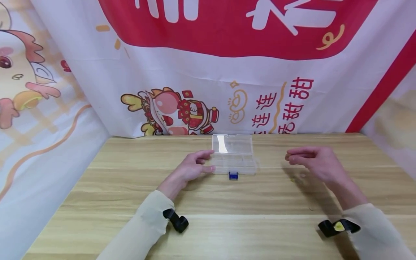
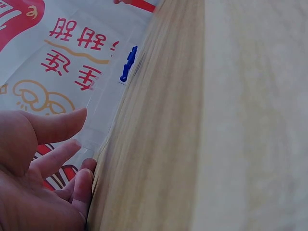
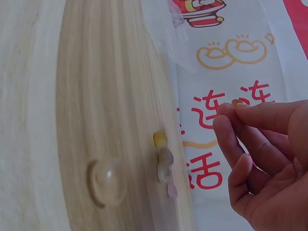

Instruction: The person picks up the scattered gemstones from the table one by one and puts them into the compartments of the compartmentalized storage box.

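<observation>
A clear plastic compartment box (image 1: pixel 234 164) stands near the back of the table, its transparent lid (image 1: pixel 238 143) swung up behind it. A blue latch (image 1: pixel 233 176) sticks out from its front. At the box's left side, my left hand (image 1: pixel 191 166) rests with extended thumb and fingertips right at the edge. My right hand (image 1: pixel 320 162), raised to the right of the box, pinches a small amber-brown bead (image 3: pixel 236 102) between thumb and fingertip. Below that hand lie a yellow bead (image 3: pixel 160 139), a greyish one (image 3: pixel 166 155), a clear one (image 3: pixel 163 172) and a pink one (image 3: pixel 172 191).
A larger clear, dome-like piece (image 3: pixel 109 182) lies nearer the front of the wooden table (image 1: pixel 227 231). A printed white and red cloth (image 1: pixel 208 68) hangs at the table's back edge, with more cloth (image 1: pixel 42 108) along the left.
</observation>
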The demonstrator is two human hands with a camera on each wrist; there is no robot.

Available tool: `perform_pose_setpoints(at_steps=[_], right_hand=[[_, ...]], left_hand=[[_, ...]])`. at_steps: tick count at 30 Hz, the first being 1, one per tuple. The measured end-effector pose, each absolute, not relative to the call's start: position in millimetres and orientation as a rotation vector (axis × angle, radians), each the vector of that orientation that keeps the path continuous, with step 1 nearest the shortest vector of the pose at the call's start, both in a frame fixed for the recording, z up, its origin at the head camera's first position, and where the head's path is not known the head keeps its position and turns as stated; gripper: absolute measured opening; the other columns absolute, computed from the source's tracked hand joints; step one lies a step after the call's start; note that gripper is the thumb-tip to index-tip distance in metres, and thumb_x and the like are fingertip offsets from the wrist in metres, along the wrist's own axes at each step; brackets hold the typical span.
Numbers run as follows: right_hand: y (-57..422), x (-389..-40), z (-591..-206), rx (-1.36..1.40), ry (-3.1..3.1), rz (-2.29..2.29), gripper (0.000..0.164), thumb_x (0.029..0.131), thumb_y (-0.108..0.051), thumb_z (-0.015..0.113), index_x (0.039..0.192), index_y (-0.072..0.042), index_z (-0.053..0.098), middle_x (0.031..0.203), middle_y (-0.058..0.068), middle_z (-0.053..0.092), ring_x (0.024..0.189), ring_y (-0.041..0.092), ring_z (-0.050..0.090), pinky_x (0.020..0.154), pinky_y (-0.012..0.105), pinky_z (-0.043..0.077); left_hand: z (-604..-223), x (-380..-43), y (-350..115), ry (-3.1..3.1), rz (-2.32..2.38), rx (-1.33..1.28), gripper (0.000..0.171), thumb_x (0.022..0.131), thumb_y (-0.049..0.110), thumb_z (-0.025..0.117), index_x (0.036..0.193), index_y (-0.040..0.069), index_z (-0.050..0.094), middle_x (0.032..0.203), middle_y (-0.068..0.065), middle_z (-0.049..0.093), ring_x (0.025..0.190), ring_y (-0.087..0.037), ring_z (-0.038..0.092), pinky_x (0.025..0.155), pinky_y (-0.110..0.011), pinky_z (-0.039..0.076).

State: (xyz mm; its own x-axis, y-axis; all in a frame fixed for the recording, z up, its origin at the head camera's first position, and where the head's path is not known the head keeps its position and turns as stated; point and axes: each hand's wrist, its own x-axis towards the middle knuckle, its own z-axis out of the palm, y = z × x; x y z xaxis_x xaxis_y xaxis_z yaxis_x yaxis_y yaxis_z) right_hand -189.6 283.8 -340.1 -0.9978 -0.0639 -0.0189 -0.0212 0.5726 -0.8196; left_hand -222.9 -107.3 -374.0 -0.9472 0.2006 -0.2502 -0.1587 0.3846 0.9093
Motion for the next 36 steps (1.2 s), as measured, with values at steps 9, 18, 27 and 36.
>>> perform_pose_setpoints(at_steps=[9,18,27,36], right_hand=[[271.2,-188.0,-341.3,-0.085,2.735,-1.499,0.042,0.101,-0.024,0.074,0.135,0.0,0.07,0.119,0.007,0.081,0.095,0.003,0.078,0.086,0.011,0.056],[261.8,-185.7,-342.6,-0.071,2.714,-1.534,0.041,0.1,-0.025,0.076,0.133,0.0,0.071,0.118,0.006,0.082,0.095,0.002,0.077,0.086,0.016,0.058],[252.2,-187.0,-340.3,-0.062,2.695,-1.536,0.044,0.098,-0.029,0.078,0.132,-0.002,0.072,0.116,0.002,0.082,0.096,0.001,0.076,0.086,0.014,0.056],[248.8,-188.5,-335.2,-0.047,2.698,-1.532,0.043,0.096,-0.031,0.08,0.13,-0.005,0.073,0.116,-0.001,0.082,0.096,0.0,0.076,0.087,0.019,0.058]], left_hand=[[-375.5,-222.2,-108.6,2.33,1.577,0.029,0.061,0.094,0.015,0.08,0.15,0.03,0.061,0.152,-0.002,0.058,0.132,-0.027,0.049,0.116,-0.047,0.041],[-375.6,-221.9,-107.8,2.326,1.573,0.031,0.061,0.094,0.014,0.079,0.15,0.03,0.061,0.152,-0.002,0.058,0.133,-0.027,0.049,0.116,-0.047,0.041],[-374.9,-224.3,-109.4,2.33,1.561,0.033,0.062,0.094,0.015,0.079,0.151,0.031,0.059,0.153,-0.002,0.058,0.136,-0.027,0.048,0.12,-0.051,0.039],[-375.1,-226.2,-108.4,2.337,1.558,0.03,0.062,0.094,0.016,0.079,0.151,0.032,0.06,0.152,-0.001,0.058,0.134,-0.027,0.048,0.119,-0.049,0.04]])
